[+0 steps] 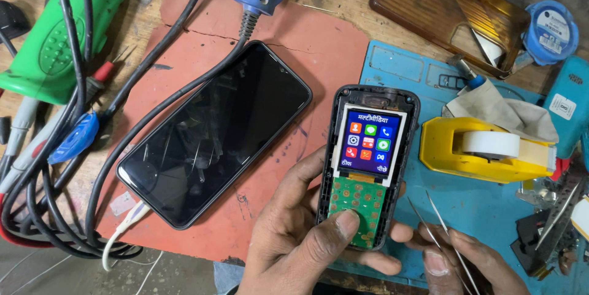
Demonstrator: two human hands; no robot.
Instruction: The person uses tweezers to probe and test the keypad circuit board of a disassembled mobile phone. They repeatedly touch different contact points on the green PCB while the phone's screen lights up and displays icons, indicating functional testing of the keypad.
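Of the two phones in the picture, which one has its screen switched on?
The small keypad phone in the left hand is on: its screen shows coloured icons. The large smartphone on the red mat is dark.

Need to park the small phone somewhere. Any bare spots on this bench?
Free: blue mat below the yellow tape dispenser; red mat above the black smartphone; a patch right of it by the small phone in the left hand. Crowded: cables at left, tools at right edge.

left hand (294,240) grips open keypad phone (367,166), screen lit | right hand (466,264) holds tweezers (445,233) | smartphone (215,132) on red mat (270,55)
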